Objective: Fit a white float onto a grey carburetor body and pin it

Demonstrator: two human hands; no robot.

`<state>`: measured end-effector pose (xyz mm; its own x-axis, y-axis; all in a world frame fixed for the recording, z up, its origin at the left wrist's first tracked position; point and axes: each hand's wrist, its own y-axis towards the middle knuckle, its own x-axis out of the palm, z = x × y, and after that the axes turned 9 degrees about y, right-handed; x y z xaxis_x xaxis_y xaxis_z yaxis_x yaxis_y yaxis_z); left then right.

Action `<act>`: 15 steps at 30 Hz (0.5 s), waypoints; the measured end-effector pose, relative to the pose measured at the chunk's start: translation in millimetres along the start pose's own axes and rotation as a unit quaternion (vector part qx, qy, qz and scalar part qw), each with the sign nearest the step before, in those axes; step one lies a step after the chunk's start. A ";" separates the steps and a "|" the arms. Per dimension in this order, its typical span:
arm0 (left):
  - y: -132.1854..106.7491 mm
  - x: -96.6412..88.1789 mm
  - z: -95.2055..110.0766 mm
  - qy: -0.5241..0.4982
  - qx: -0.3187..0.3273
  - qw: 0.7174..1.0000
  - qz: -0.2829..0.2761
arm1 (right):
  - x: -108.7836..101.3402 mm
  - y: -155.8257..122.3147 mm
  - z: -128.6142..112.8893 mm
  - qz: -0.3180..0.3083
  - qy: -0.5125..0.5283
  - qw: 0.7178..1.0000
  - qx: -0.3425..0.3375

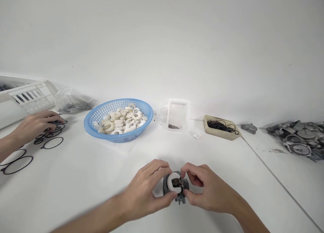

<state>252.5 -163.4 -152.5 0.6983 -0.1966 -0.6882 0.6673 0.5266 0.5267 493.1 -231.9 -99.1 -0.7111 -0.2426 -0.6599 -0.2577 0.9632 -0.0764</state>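
Note:
Both my hands hold a small grey metal part (177,189) with a white ring-shaped plastic piece (172,178) seated on top, low in the middle of the white table. My left hand (146,189) grips its left side, fingers curled round it. My right hand (205,187) pinches its right side, thumb and forefinger at a small metal bit in the ring's middle.
A blue basket (96,118) of white ring pieces stands behind. A clear tray (178,115), a beige tray of black O-rings (221,126) and a heap of grey metal castings (298,138) lie to the right. At left another person's hand (32,125) rests on black O-rings (52,142) near a white crate (30,94).

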 end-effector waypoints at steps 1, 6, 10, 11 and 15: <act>-0.1 0.0 -0.1 -0.001 0.001 1.000 0.000 | 0.1 0.0 0.0 -0.001 0.000 1.000 0.000; 0.3 0.3 -0.2 -0.004 -0.001 1.000 -0.005 | 1.4 0.6 1.6 -0.005 -0.002 1.000 -0.005; 0.7 -0.1 0.3 -0.007 -0.004 1.000 -0.007 | 2.5 0.0 4.8 -0.005 0.004 1.000 -0.011; 0.6 -0.3 0.5 -0.007 -0.004 1.000 -0.008 | 2.8 -0.2 5.8 -0.005 0.006 1.000 -0.012; 0.3 -0.7 0.8 -0.007 -0.003 1.000 -0.011 | 3.7 0.0 8.6 -0.007 0.013 1.000 -0.013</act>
<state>252.4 -163.8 -151.4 0.6870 -0.2194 -0.6927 0.6808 0.5276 0.5081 496.1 -231.8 -108.0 -0.7242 -0.2592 -0.6390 -0.2842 0.9565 -0.0659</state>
